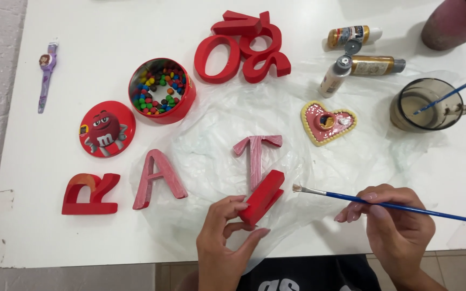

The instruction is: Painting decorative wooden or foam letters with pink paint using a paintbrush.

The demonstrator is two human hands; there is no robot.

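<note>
My left hand (pixel 227 237) grips a red straight block letter (pixel 262 196), tilted, near the table's front edge. My right hand (pixel 397 226) holds a thin blue-handled paintbrush (pixel 384 203); its bristle tip lies just right of the held letter, apart from it. A pink-streaked T-shaped letter (pixel 255 156) lies just behind the held piece on clear plastic sheeting (pixel 217 129). A pink-streaked A-shaped letter (pixel 155 180) and a red R-shaped letter (pixel 90 193) lie to the left.
A round red tin of coloured candies (pixel 161 90) and its lid (pixel 106 129) stand back left, red letters (pixel 244 48) behind. A heart-shaped paint dish (pixel 327 123), three paint bottles (pixel 351 56), a glass mug (pixel 424 105) holding a brush sit right. A purple watch (pixel 46 73) lies far left.
</note>
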